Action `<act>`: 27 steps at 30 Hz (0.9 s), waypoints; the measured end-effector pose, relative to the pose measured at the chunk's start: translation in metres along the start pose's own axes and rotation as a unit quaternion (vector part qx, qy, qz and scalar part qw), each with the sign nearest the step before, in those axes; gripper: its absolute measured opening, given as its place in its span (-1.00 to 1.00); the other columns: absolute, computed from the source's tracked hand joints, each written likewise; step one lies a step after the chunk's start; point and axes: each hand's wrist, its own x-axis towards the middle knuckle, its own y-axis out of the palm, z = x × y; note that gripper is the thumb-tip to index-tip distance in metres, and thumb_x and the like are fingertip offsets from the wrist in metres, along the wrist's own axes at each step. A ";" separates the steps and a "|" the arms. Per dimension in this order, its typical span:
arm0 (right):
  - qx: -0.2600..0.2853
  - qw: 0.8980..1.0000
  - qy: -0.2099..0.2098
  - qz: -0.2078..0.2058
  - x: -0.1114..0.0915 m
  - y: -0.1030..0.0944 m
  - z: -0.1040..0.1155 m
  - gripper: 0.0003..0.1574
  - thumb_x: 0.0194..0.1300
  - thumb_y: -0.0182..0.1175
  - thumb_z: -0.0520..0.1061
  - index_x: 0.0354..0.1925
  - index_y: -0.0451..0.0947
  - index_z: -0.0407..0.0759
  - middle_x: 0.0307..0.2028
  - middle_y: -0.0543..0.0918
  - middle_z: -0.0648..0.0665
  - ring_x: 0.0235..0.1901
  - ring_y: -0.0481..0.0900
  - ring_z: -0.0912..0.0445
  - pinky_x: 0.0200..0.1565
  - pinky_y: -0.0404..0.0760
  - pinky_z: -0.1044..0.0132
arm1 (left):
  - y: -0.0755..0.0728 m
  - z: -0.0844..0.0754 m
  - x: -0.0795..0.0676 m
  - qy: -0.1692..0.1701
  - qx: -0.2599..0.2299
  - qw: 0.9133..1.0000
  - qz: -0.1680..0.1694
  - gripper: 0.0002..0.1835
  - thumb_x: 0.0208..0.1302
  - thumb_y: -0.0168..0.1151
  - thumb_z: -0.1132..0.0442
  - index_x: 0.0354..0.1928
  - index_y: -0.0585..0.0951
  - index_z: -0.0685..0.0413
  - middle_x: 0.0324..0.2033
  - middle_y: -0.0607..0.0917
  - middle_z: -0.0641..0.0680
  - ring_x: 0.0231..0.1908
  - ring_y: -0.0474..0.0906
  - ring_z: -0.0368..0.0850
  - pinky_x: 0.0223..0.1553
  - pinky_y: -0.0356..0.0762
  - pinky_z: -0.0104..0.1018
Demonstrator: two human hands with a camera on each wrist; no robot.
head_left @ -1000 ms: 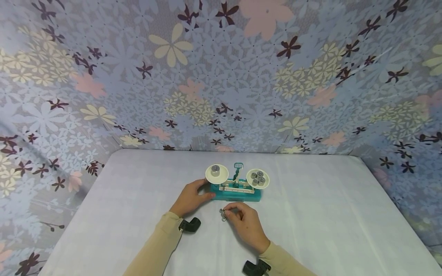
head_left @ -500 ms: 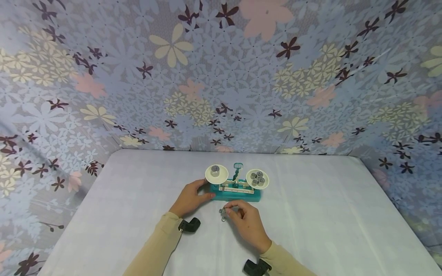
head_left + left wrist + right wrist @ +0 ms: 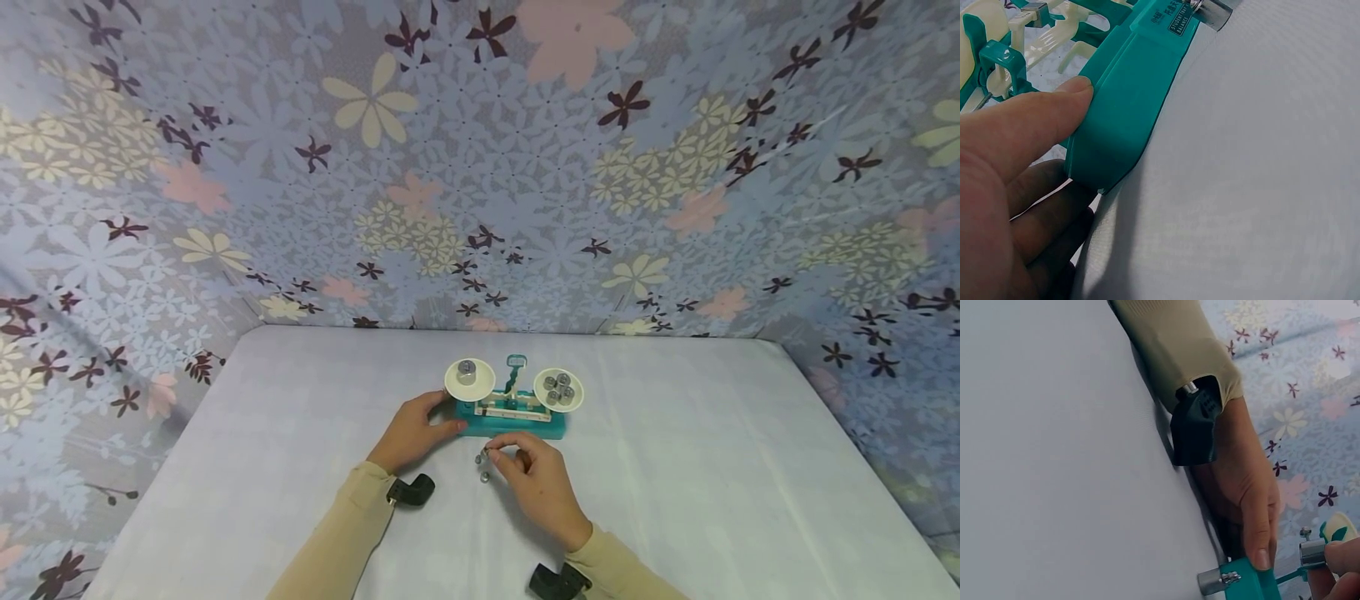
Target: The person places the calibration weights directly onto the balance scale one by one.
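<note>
A green balance scale [image 3: 513,425] with two cream pans stands on the white-covered table. My left hand [image 3: 417,432] grips the left end of its base; in the left wrist view the thumb [image 3: 1075,94] presses the front side. My right hand [image 3: 542,487] pinches a small silver metal weight [image 3: 1312,553] just in front of the base. Below those fingertips, a loose weight [image 3: 485,477] sits on the cloth. One larger weight [image 3: 467,372] stands in the left pan [image 3: 483,385], while several smaller weights [image 3: 559,387] share the right pan [image 3: 575,402].
A white cloth [image 3: 720,467] covers the table. Behind it rises a floral fabric backdrop [image 3: 480,183], which also runs along both sides. Black wrist cameras [image 3: 411,490] are strapped to both forearms.
My right hand has risen slightly towards the scale with the pinched weight, widening the gap to the loose weight below. My left hand stays on the base.
</note>
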 end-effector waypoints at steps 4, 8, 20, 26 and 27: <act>-0.002 1.000 -0.011 -0.009 -0.002 -0.001 0.018 -0.87 0.31 0.31 -0.34 -0.22 0.72 -0.16 -0.71 0.27 0.00 -0.71 0.14 0.33 -0.62 0.11 0.50 | 0.000 0.001 0.000 -0.002 0.004 1.000 0.000 -0.31 0.24 0.42 -0.03 0.32 0.52 0.18 0.28 0.56 0.17 0.35 0.39 0.15 0.43 0.26 0.09; 0.003 0.999 -0.038 -0.017 -0.004 -0.004 0.038 -0.87 0.29 0.30 -0.39 -0.24 0.71 -0.23 -0.70 0.27 -0.01 -0.69 0.15 0.34 -0.64 0.13 0.49 | 0.000 0.001 0.000 -0.002 0.004 1.000 0.000 -0.30 0.23 0.42 -0.04 0.32 0.52 0.18 0.28 0.56 0.17 0.35 0.39 0.14 0.43 0.26 0.09; -0.003 0.995 -0.093 -0.024 0.002 -0.007 0.053 -0.88 0.29 0.28 -0.41 -0.23 0.70 -0.27 -0.60 0.37 -0.01 -0.68 0.19 0.33 -0.64 0.20 0.50 | 0.000 0.000 0.000 -0.002 0.006 1.000 -0.001 -0.30 0.23 0.43 -0.03 0.32 0.52 0.21 0.28 0.56 0.18 0.35 0.39 0.15 0.42 0.27 0.09; 0.008 0.993 -0.112 -0.025 0.005 -0.007 0.056 -0.88 0.29 0.28 -0.43 -0.22 0.69 -0.32 -0.62 0.36 -0.02 -0.68 0.19 0.30 -0.64 0.21 0.50 | -0.001 -0.001 0.000 -0.001 0.001 1.000 0.000 -0.30 0.23 0.43 -0.01 0.31 0.52 0.23 0.27 0.56 0.19 0.35 0.40 0.14 0.42 0.27 0.07; 0.008 0.993 -0.115 -0.025 0.006 -0.006 0.056 -0.88 0.29 0.28 -0.43 -0.21 0.69 -0.32 -0.63 0.36 -0.02 -0.68 0.19 0.30 -0.64 0.21 0.50 | -0.001 -0.001 0.000 -0.001 0.001 1.000 0.001 -0.30 0.23 0.43 -0.01 0.31 0.52 0.23 0.27 0.57 0.19 0.35 0.40 0.14 0.42 0.27 0.07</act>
